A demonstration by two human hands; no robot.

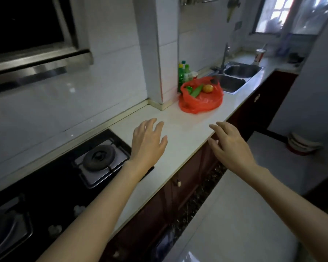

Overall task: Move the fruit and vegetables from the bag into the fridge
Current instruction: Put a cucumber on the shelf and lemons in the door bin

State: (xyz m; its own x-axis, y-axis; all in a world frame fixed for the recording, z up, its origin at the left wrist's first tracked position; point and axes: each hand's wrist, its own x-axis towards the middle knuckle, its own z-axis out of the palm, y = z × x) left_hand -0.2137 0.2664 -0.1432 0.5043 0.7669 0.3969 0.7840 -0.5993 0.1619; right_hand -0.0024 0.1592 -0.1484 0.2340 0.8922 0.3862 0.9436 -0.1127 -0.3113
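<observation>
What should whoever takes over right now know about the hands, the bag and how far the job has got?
Left hand: open, empty, above the white counter beside the gas hob.
Right hand: open, empty, over the counter's front edge.
Red bag: on the counter between the hands and the sink, mouth open. Inside show an orange fruit, a long green vegetable and a smaller green item.
Done: nothing moved yet, by the look of it.
Left: all produce. No fridge in view.

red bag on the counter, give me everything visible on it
The red bag is thin, glossy, crinkled plastic, slumped and open at the top on the white counter, left of the sink and in front of some green bottles. Inside show a long green vegetable and an orange-yellow fruit. Neither hand touches it.
</observation>
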